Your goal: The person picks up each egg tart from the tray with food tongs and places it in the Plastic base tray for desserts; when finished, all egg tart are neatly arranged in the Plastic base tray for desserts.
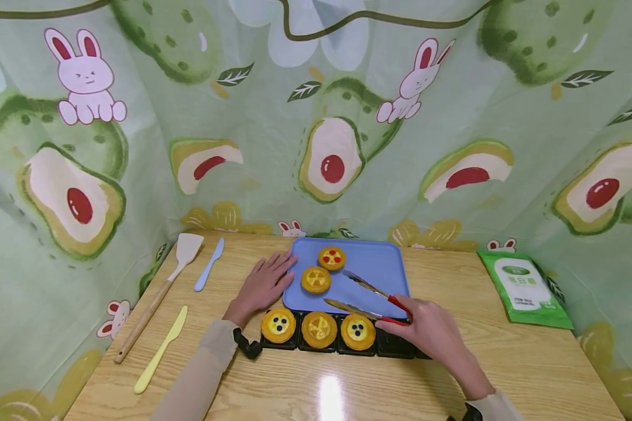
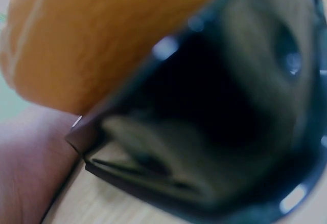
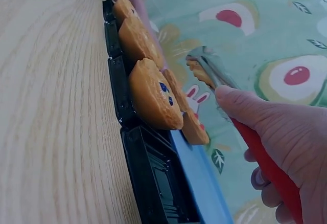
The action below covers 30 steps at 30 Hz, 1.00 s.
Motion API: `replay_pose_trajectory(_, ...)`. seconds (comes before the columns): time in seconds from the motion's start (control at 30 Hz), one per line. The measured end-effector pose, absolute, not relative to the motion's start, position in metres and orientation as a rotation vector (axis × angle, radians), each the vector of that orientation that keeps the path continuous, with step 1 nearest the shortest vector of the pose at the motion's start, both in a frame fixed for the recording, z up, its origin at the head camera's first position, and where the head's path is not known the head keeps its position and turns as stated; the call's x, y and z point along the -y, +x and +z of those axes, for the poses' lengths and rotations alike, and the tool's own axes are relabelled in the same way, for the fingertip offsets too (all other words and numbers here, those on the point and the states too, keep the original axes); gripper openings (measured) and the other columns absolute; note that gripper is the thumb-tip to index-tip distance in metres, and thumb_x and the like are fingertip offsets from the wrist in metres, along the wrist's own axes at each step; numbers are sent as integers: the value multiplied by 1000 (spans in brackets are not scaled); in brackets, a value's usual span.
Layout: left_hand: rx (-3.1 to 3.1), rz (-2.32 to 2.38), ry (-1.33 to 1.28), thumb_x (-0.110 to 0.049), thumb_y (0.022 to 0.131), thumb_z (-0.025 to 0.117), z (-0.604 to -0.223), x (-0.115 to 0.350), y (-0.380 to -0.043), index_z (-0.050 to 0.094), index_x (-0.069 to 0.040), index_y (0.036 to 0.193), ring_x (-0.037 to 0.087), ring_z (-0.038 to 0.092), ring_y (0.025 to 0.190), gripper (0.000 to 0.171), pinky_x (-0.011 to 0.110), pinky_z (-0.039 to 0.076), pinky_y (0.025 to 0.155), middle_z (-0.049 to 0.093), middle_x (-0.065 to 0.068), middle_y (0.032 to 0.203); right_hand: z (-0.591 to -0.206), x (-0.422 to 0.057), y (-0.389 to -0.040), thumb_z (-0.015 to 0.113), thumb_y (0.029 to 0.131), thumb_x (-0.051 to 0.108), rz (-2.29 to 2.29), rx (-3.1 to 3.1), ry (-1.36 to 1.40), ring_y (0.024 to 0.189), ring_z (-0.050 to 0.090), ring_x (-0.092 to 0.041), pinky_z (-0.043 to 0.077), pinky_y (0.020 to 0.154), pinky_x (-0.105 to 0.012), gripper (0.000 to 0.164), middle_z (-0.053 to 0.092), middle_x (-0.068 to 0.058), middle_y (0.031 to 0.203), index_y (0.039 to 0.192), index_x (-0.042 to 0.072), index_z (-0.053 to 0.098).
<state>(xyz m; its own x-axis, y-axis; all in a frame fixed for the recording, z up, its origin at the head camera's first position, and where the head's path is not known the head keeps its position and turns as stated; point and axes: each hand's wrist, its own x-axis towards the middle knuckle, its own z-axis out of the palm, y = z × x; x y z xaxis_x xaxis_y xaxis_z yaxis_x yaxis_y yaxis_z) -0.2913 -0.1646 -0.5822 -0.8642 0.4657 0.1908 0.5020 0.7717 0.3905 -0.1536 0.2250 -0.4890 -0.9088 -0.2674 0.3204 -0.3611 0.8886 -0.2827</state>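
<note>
My right hand grips a pair of metal tongs by their red handles. Their two arms are spread apart over the blue tray, with nothing between the tips. A tart with red dots and a plain tart sit on the tray, just left of the tongs. My left hand lies with fingers extended at the tray's left edge. In front of the tray runs a black compartment container. Its left compartments hold a blue-dotted tart, a plain tart and another blue-dotted tart.
Left on the wooden table lie a white spatula with a wooden handle, a blue knife and a yellow knife. A green and white packet is at the right. Behind hangs a patterned curtain.
</note>
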Motion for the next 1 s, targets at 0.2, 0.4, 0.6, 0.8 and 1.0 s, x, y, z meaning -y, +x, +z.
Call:
replay_pose_trajectory(0.2,2887,-654,-790,-48,113,35,-587,166,-294,33,-26,166,31,20,160,57,60,13,126,26,-3,173,-493,-216,-167,86,77,62,468,2762,479,46,27,-6,20,43,-24,62,29,11,56,113,12,77)
replay_pose_trajectory(0.4,2896,-648,-793,-51,113,32,-589,167,-296,31,-29,166,30,18,160,58,60,12,127,24,-6,173,-496,-206,-180,82,77,67,443,2776,504,46,25,-8,18,43,-25,63,24,11,58,108,13,76)
replay_pose_trajectory(0.6,2901,-641,-793,-53,113,30,-589,167,-296,31,-29,167,28,17,161,59,59,12,127,22,-7,173,-501,-198,-194,77,79,73,426,2807,550,44,28,-7,19,41,-26,61,27,11,56,103,17,74)
replay_pose_trajectory(0.8,2895,-643,-796,-53,113,30,-589,167,-297,31,-30,166,28,17,161,58,59,12,127,22,-8,173,-502,-192,-203,77,79,73,429,2852,583,46,36,-8,27,41,-27,63,39,10,57,107,16,75)
replay_pose_trajectory(1.0,2884,-640,-805,-54,113,29,-592,168,-298,30,-31,166,28,18,161,59,59,13,127,23,-8,173,-503,-185,-210,77,81,71,458,2900,602,49,40,-9,29,42,-28,61,41,8,57,105,15,74)
